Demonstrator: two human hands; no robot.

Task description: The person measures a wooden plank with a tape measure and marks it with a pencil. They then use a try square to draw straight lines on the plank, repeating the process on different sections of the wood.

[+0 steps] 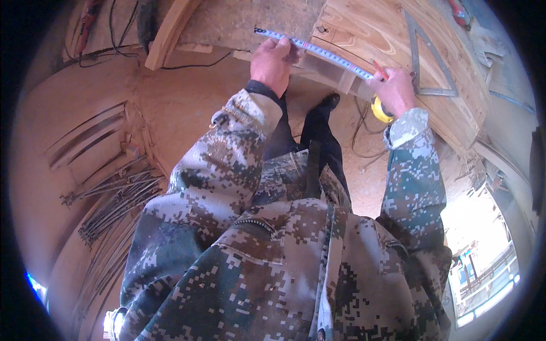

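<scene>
A tape measure's pale blade (329,55) stretches along the near edge of a wooden board (369,28). My left hand (269,67) pinches the blade close to its dark end, thumb on top. Farther right, my right hand (396,91) is closed round the yellow tape case (381,110), which pokes out below the palm. A thin orange-red pencil (380,70) sticks up from between the same hand's fingers. Just beyond this hand lies a grey triangular set square (416,57) on the board.
A wooden beam (170,31) juts out at the upper left, with dark cables near it. Many thin rods (122,196) lie piled on the left. My dark-trousered leg (324,133) stands below the work surface, by a loose cable (356,139) on the floor.
</scene>
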